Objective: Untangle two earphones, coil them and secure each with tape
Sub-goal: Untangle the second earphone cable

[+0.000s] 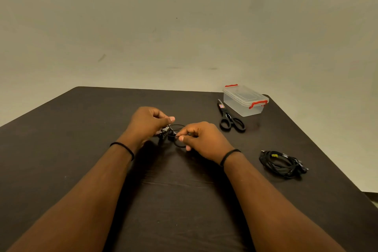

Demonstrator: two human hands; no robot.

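A black earphone cable (173,131) hangs in loops between my two hands over the middle of the dark table (81,129). My left hand (148,122) grips one bunch of the cable with curled fingers, the thumb pointing right. Just to its right, my right hand (201,139) pinches a loop of the same cable between thumb and forefinger. A second black earphone (282,163) lies coiled on the table at the right, with a small yellow piece of tape on it. Much of the held cable is hidden under my fingers.
Black-handled scissors (230,117) lie at the back right of the table. Beside them stands a clear plastic box (244,101) with red clips on its lid. A plain wall rises behind the table's far edge. The table's right edge runs close to the coiled earphone.
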